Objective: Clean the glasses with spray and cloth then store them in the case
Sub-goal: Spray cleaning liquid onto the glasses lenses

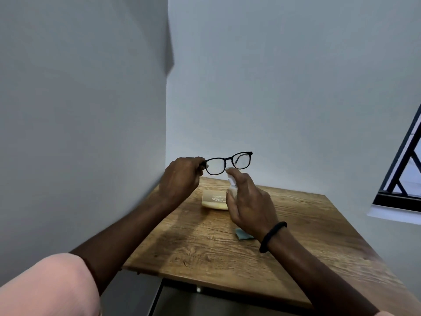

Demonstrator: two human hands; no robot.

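My left hand (182, 176) holds black-framed glasses (229, 163) by their left end, raised above the far part of the wooden table (205, 242). My right hand (248, 201) is wrapped around a small white spray bottle (232, 182), its forefinger on top, with the nozzle just below and in front of the lenses. A pale yellow case (214, 200) with printed text lies on the table under the glasses. A small teal cloth (243, 234) lies on the table, partly hidden by my right wrist.
The table stands in a corner, with grey walls on the left and behind. A dark-framed window (403, 172) is at the right. The table's near edge runs from lower left to lower right, with a dark gap below it.
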